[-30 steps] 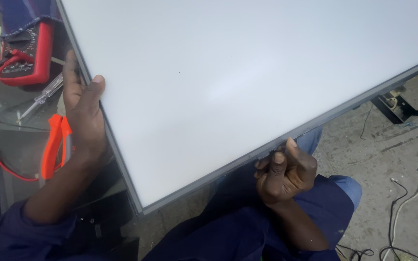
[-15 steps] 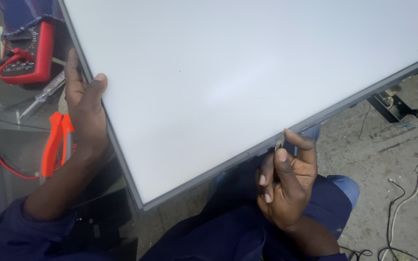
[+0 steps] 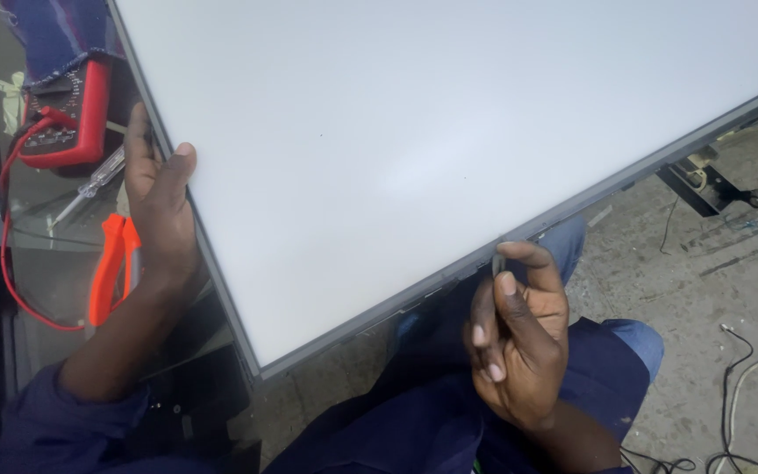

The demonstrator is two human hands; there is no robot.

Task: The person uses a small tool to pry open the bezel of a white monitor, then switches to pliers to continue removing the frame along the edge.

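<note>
Here, left hand [image 3: 161,206] clamped on white panel [image 3: 449,149] edge; right hand [image 3: 519,338] pinching its lower rim.

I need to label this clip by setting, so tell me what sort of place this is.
Probably an electronics repair workshop: a large white flat panel held at its edges, a red multimeter with red leads, a screwdriver and orange-handled pliers alongside, loose cables on the concrete floor.

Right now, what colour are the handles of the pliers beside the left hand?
Bright orange; the pliers lie by the left hand, seen clearly in the head view.
</note>
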